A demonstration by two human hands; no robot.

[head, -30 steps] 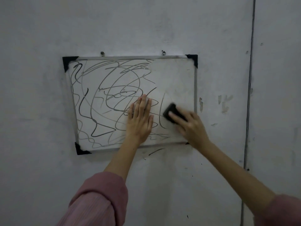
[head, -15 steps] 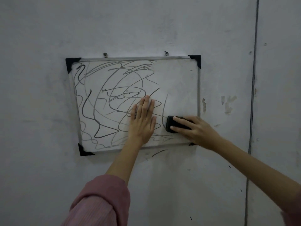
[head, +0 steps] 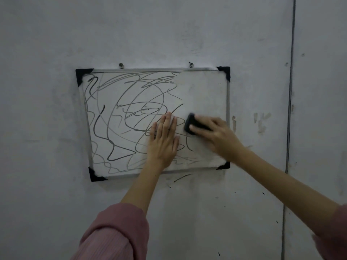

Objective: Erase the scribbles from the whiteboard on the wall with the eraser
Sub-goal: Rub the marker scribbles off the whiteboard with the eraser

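A small whiteboard [head: 202, 87] with a metal frame and black corner caps hangs on the wall. Dark scribbles [head: 120, 117] cover its left and middle parts; the upper right part is wiped clean. My left hand [head: 163, 141] lies flat on the board's lower middle, fingers spread and pointing up. My right hand [head: 217, 134] presses a black eraser [head: 191, 124] against the board right of the left hand, at mid height. The fingers cover the right part of the eraser.
The grey wall [head: 56, 34] around the board is stained, with dark marker flecks [head: 180, 178] just below the frame. Two nails [head: 191, 64] hold the board's top edge. A vertical seam [head: 290, 109] runs down the wall to the right.
My right hand slid the eraser down and then back up along the board's right part, wiping part of a curved line there. The left hand has stayed flat on the board.
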